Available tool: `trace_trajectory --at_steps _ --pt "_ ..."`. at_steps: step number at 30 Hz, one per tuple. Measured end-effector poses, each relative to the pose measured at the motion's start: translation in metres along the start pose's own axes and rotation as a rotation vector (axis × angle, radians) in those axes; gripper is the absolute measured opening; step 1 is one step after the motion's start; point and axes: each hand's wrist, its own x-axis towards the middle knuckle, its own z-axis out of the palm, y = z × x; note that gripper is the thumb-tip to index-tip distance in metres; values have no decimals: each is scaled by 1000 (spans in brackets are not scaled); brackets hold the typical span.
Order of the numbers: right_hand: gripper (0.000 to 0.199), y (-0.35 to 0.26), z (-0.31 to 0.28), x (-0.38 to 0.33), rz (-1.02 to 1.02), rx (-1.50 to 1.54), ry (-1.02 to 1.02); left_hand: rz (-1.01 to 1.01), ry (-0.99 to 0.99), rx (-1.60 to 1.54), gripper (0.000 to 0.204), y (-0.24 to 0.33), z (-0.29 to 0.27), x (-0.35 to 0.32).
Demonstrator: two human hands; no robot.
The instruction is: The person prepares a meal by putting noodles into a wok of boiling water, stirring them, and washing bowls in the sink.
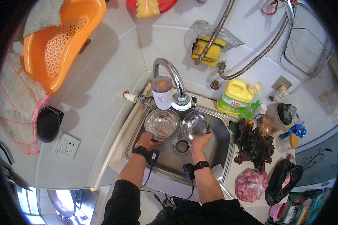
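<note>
In the steel sink [221, 157], my left hand [148, 141] grips the near rim of a shiny bowl [172, 133], its fingers partly hidden. Something small and pinkish [162, 129] lies in that bowl. To its right, my right hand [201, 141] holds a second, smaller shiny bowl [195, 124] by its near right rim; that one is tilted and I see nothing in it. The round drain [182, 147] shows between my hands. Over the left bowl hangs the curved chrome faucet [181, 80] with a white filter [162, 98] on its spout.
Right of the sink are a yellow detergent jug [234, 93], dark leafy greens [253, 144], a clear bag of pink meat [251, 184] and a black plastic bag [283, 182]. A metal blade-like utensil [217, 172] leans at the sink's right edge. A pale pipe [114, 152] runs along the left.
</note>
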Motion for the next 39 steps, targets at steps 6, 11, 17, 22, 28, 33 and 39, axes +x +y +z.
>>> trace_trajectory --at_steps 6,11,17,22,28,33,39 --pt "58 26 10 -10 100 -6 -149 134 -236 -294 36 -21 3 -13" --pt "73 19 -19 -34 -200 -174 -207 -563 144 -1215 45 64 -20 -7" --pt "80 -11 -68 -74 -416 -169 -208 -149 404 43 61 109 -54 -45" --pt "82 -10 -88 -76 -748 -74 -131 116 496 411 66 120 -72 -81" --pt "82 -22 -113 -85 -918 56 -27 181 644 438 66 126 -83 -98" --pt "78 -36 -132 -92 -1066 136 109 -12 808 46 60 130 -88 -104" --pt "62 -63 -117 -134 -725 356 -566 -563 589 -990 33 114 -85 -134"
